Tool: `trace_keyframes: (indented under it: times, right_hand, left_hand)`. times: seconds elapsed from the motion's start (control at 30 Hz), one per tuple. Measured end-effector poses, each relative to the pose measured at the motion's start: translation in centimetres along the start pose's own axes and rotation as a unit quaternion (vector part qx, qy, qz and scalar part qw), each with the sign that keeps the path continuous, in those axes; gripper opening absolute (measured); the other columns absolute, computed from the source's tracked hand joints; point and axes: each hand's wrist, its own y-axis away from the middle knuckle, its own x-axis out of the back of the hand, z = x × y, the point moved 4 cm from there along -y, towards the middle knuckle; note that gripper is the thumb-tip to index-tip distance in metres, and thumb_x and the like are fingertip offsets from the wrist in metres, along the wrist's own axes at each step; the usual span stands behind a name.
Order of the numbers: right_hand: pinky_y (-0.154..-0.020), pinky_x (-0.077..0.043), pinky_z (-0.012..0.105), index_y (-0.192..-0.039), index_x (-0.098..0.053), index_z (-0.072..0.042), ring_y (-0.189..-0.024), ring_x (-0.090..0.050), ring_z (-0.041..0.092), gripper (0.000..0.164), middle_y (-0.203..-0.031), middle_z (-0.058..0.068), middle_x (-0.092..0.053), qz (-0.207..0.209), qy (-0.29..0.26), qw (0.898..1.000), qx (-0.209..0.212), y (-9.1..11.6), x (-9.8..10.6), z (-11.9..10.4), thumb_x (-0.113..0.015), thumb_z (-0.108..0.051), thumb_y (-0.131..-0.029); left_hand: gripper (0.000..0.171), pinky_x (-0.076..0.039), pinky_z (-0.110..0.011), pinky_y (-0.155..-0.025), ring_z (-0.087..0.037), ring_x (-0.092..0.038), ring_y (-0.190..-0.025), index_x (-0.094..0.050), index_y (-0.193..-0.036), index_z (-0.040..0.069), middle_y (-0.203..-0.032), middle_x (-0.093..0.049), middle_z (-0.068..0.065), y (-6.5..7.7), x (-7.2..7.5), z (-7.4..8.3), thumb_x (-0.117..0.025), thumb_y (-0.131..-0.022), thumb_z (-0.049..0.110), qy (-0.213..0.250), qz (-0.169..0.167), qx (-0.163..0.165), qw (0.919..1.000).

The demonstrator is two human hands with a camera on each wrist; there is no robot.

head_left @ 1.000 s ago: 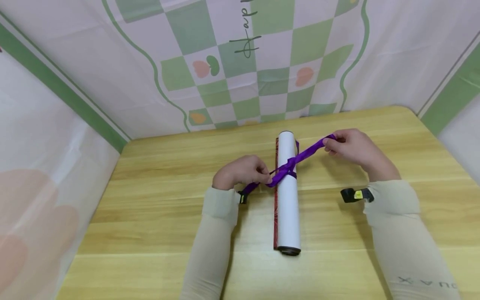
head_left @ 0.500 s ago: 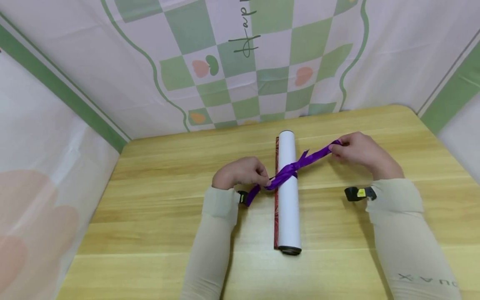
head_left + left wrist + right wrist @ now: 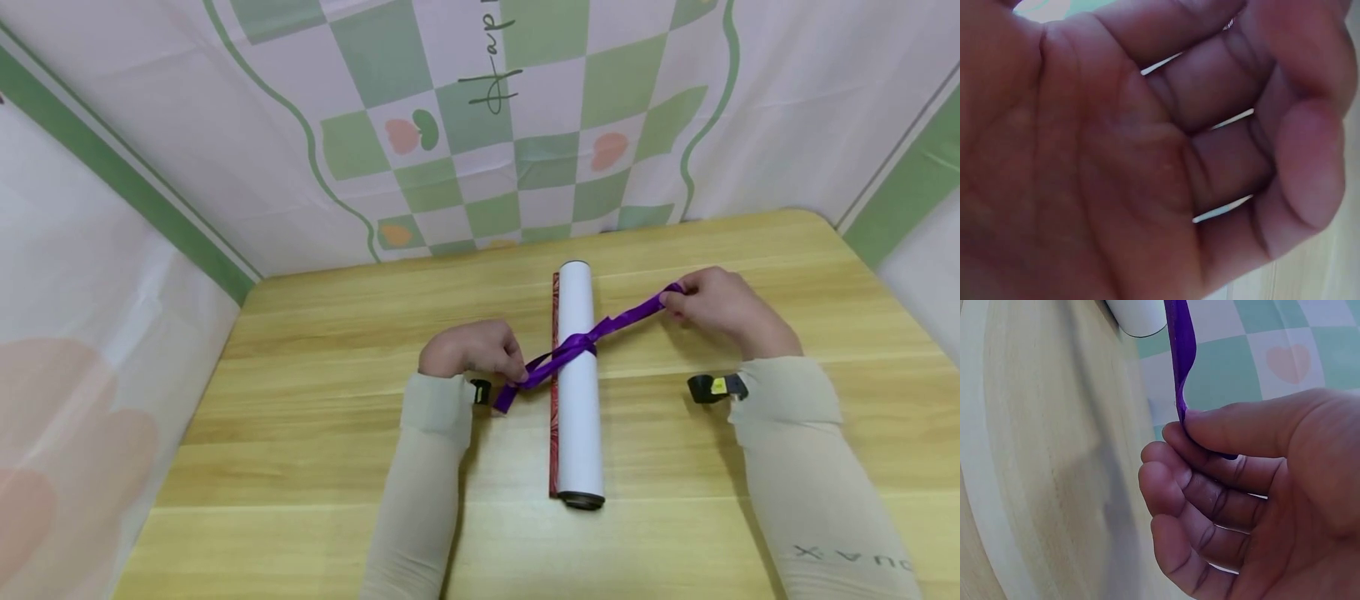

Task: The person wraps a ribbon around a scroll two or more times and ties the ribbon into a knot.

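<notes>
A white rolled scroll [image 3: 580,433] lies lengthwise on the table, with a red patterned strip [image 3: 555,450] along its left side. Around its middle runs a purple ribbon [image 3: 577,343], crossed in a knot on top. My left hand [image 3: 480,348] pinches one ribbon end just left of the roll; a short tail hangs below the fingers. In the left wrist view the fingers [image 3: 1310,162] are curled and the ribbon is hidden. On the other side my right hand [image 3: 720,304] pinches the other end between thumb and forefinger, drawing the ribbon [image 3: 1183,350] straight.
The wooden table [image 3: 300,433] reaches back to a cloth backdrop [image 3: 480,183] with green checks and hearts. Black wrist straps with small cameras [image 3: 716,387] stick out at both cuffs.
The knot has drawn in smaller on the roll, and the loose piece near it has flattened. My left hand has shifted slightly left and down; my right hand has moved a little right.
</notes>
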Motion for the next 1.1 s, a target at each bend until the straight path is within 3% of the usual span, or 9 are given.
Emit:
trace_keyframes:
  times: [0.23,0.4,1.1]
  right_hand:
    - [-0.06,-0.036,0.035,-0.095,-0.064,-0.001,-0.065,-0.047,0.02,0.043,-0.077,0.006,-0.065,0.002,0.014,1.0,-0.004,-0.12,-0.22,0.11,-0.05,-0.041,-0.096]
    - [-0.061,-0.036,0.036,-0.095,-0.065,0.0,-0.065,-0.048,0.02,0.042,-0.076,0.007,-0.064,0.002,0.016,1.0,-0.011,-0.28,-0.39,0.16,-0.05,-0.04,-0.096]
    - [-0.061,-0.036,0.036,-0.095,-0.065,0.0,-0.066,-0.047,0.021,0.039,-0.076,0.008,-0.063,-0.006,0.023,1.0,-0.02,-0.35,-0.66,0.19,-0.05,-0.037,-0.096]
  left_hand:
    - [0.012,-0.043,-0.025,-0.061,-0.017,-0.059,-0.07,-0.075,-0.079,0.011,-0.078,-0.072,-0.005,0.13,-0.03,-0.14,-0.068,-0.084,0.019,0.013,-0.008,0.016,0.9997]
    - [0.01,-0.043,-0.026,-0.062,-0.015,-0.056,-0.067,-0.075,-0.079,0.012,-0.079,-0.071,-0.005,0.22,0.03,-0.29,-0.069,-0.083,0.019,0.015,-0.005,0.025,0.9996]
    - [0.012,-0.039,-0.022,-0.055,-0.008,-0.045,-0.058,-0.075,-0.073,0.01,-0.079,-0.072,-0.008,0.4,0.44,-0.62,-0.068,-0.081,0.016,-0.023,0.013,0.01,0.9996]
